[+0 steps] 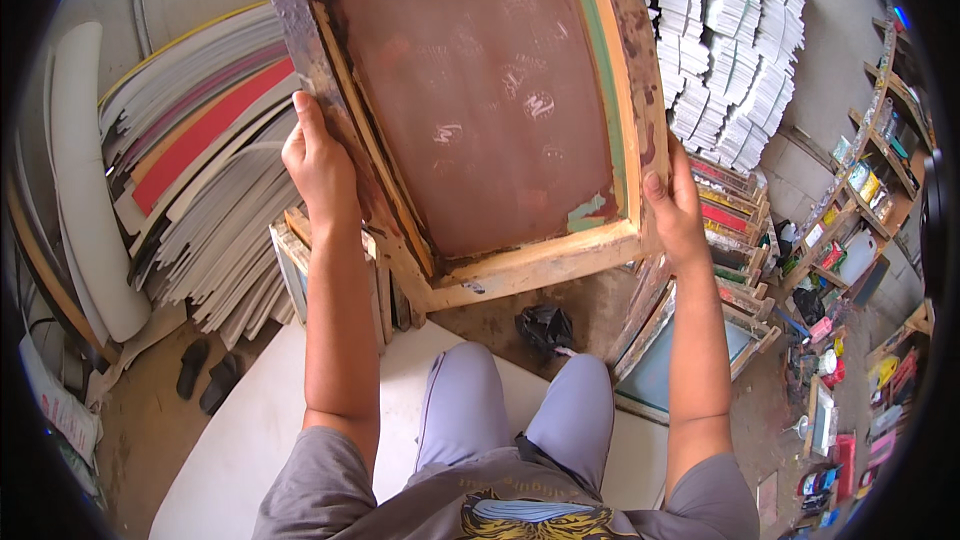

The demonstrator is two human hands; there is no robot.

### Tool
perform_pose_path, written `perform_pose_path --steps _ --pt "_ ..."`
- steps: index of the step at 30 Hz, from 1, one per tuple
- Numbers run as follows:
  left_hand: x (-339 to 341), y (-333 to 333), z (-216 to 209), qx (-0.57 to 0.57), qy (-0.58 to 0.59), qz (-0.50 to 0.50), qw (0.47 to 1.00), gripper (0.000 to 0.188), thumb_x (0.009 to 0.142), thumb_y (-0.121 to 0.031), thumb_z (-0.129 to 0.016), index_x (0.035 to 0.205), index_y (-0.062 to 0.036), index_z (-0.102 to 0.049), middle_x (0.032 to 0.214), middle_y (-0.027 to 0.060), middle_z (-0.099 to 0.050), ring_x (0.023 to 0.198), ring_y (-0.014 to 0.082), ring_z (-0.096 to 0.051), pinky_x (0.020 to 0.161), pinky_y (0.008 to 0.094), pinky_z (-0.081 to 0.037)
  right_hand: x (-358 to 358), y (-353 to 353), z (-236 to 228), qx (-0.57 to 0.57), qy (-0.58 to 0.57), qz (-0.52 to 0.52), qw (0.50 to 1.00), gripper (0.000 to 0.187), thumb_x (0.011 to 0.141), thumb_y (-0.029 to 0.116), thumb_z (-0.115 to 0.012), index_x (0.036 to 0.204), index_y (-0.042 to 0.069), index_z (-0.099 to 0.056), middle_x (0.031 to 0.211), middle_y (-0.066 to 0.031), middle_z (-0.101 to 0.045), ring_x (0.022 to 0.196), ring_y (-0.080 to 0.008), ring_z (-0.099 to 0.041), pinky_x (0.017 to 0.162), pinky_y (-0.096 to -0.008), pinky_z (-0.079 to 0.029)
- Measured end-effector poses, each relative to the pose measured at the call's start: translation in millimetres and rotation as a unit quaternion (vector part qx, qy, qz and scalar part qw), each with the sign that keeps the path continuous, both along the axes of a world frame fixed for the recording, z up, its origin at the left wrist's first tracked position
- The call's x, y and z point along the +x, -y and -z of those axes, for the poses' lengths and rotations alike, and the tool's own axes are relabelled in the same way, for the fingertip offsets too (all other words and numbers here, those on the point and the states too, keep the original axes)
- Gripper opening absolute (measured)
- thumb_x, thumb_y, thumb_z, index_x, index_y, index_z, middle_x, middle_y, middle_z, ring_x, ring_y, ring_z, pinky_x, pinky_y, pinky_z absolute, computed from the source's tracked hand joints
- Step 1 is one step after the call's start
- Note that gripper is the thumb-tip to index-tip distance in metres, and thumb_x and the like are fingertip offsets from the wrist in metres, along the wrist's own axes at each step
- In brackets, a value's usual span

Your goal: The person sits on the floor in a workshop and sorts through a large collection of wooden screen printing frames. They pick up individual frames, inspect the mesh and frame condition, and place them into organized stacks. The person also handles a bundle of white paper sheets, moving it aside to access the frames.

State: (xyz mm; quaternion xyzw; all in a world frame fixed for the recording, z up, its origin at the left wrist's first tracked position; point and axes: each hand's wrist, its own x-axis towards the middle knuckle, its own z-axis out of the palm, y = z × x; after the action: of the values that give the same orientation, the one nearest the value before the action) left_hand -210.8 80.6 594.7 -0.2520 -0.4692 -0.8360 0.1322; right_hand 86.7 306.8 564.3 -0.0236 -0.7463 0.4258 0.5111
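Raised in front of me is a screen printing frame (470, 110), a wooden border around brownish-red mesh with small pale marks. Tape and green patches line the mesh on its right and lower right side. My left hand (322, 165) grips the left border, thumb pointing up along it. Around the lower right border my right hand (678, 205) is closed, its thumb on the near face. The frame tilts slightly, its lower left corner hanging nearest my knees. Most fingers of both hands are hidden behind the wood.
Stacked sheets and boards (220, 180) fill the left, beside a white roll (95, 180). Tall white paper stacks (735, 50) stand at the back right. More wooden screens (690, 350) lean below them. Shelves with bottles (865, 190) line the right wall. A black bag (545, 327) lies on the floor.
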Motion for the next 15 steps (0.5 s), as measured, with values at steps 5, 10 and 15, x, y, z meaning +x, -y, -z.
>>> perform_pose_path --steps 5,10,15 --pt "1 -5 -59 0.034 -0.048 0.045 0.997 0.051 0.110 -0.044 -0.046 0.088 -0.0017 -0.065 0.069 -0.0002 -0.062 0.060 0.0068 -0.052 0.059 0.0242 -0.044 -17 2 -10 -0.002 -0.101 -0.015 0.995 0.059 0.105 0.024 -0.059 0.152 -0.005 -0.038 0.139 -0.0101 -0.059 0.124 -0.0148 -0.056 0.107 -0.0304 -0.042" --pt "1 20 -66 -0.082 -0.147 0.108 0.980 0.041 0.111 -0.036 -0.043 0.104 -0.0017 -0.065 0.068 0.0004 -0.063 0.060 0.0079 -0.060 0.056 0.0215 -0.046 -22 6 -21 -0.012 -0.150 0.051 0.987 0.053 0.105 0.022 -0.059 0.150 -0.004 -0.044 0.136 -0.0094 -0.063 0.119 -0.0116 -0.059 0.104 -0.0285 -0.045" --pt "-7 11 29 -0.140 -0.131 0.091 0.977 0.044 0.110 -0.027 -0.048 0.142 0.0034 -0.052 0.092 0.0013 -0.063 0.087 0.0074 -0.055 0.079 0.0254 -0.046 -28 12 -33 0.026 -0.185 0.080 0.979 0.054 0.105 0.022 -0.060 0.149 -0.004 -0.045 0.136 -0.0113 -0.063 0.120 -0.0138 -0.059 0.105 -0.0302 -0.045"
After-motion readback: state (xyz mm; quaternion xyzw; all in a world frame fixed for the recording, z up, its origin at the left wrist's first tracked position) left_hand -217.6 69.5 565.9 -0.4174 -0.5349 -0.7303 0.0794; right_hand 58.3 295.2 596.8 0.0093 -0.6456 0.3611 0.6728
